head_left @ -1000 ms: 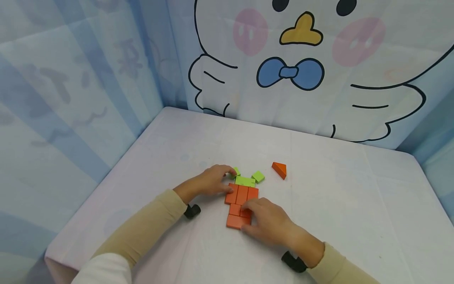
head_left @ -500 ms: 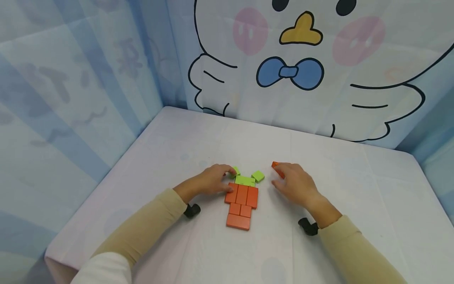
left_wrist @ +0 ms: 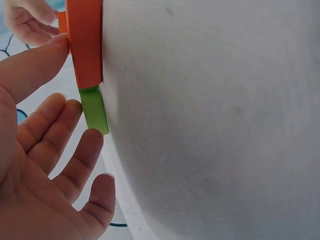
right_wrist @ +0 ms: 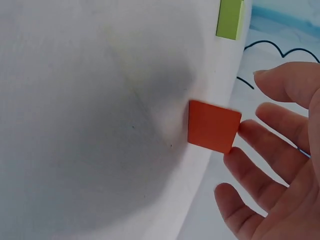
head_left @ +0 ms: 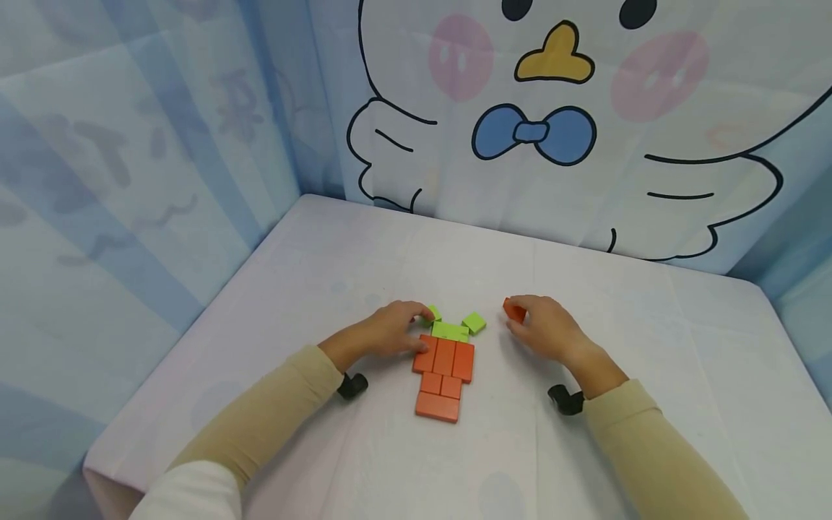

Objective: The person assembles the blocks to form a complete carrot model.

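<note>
Several flat orange blocks lie edge to edge on the table, topped by a green rectangular block. Two small green blocks sit at its upper corners, the right one tilted. My left hand rests along the left side, thumb on an orange block and fingertips against a green block. Right of the group, my right hand touches an orange triangular block. In the right wrist view, fingertips meet that block's edge while the thumb stands apart from it.
A white cloth covers the table. Behind it hangs a curtain with a printed cartoon bird. Another patterned blue curtain hangs at the left. Black wrist devices sit under both wrists.
My right hand has left the lower orange blocks and moved up and right to the triangular block, which has turned slightly under the fingers. My left hand has stayed in place.
</note>
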`<state>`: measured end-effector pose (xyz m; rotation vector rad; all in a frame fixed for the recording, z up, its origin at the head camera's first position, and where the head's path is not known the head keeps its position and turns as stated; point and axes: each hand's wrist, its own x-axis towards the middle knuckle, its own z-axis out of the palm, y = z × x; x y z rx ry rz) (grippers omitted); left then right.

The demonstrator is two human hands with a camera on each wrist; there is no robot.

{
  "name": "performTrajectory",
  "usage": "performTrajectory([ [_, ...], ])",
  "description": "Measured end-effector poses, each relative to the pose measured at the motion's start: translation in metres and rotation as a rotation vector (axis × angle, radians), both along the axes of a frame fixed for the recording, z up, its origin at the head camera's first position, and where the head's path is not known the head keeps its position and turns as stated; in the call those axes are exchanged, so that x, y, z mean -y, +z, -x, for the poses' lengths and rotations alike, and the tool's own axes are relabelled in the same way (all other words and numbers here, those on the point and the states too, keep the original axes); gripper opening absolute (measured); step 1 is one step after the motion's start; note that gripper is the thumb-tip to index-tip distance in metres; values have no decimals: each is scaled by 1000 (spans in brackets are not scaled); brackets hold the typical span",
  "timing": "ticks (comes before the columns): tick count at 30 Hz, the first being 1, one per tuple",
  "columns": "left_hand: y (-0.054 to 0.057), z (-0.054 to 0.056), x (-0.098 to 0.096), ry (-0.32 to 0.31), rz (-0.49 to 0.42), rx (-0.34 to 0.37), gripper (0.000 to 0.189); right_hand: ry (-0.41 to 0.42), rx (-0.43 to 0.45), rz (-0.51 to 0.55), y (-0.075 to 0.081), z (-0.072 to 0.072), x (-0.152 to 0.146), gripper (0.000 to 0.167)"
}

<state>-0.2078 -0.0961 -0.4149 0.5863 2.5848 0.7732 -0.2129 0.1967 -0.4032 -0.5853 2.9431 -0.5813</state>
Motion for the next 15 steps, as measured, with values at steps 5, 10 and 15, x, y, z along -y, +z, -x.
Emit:
performTrajectory([
  [5,0,0,1,0,1,-4,50,7,33,5,4,-3,-2,35],
  [10,-1,1,1,-1,2,-6,50,0,86,26,5,-6,-4,40],
  [15,-1,0,1,0,1,-7,50,-11,53,27,4,-5,-4,38],
])
